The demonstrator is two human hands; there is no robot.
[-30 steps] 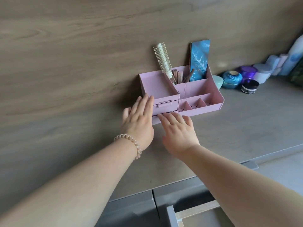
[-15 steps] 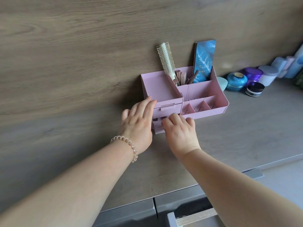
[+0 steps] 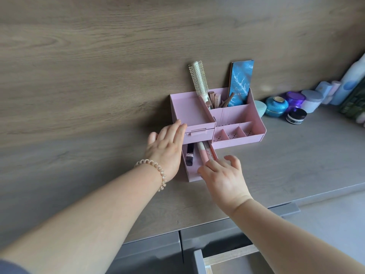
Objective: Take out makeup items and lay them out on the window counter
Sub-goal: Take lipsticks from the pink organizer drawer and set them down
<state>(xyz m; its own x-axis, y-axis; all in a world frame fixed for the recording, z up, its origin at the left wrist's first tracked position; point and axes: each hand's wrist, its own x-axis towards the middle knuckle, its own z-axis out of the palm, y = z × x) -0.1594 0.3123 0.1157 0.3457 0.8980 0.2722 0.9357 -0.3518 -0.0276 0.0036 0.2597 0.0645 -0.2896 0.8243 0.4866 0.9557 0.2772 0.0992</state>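
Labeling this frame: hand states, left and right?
Left hand: open, flat against the pink organizer, holding nothing.
Right hand: open, fingers spread over the pulled-out drawer, touching the pink tubes, nothing gripped.

Jars (image 3: 276, 107) rightward — bare counter (image 3: 286, 161) nearer

My right hand (image 3: 224, 178) covers the lower drawer's (image 3: 190, 169) front edge; the tall bottles (image 3: 353, 84) at far right run off the frame.

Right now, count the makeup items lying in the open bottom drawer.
3 visible: a dark tube on the left, and two pink tubes side by side on the right. The right hand may hide more.
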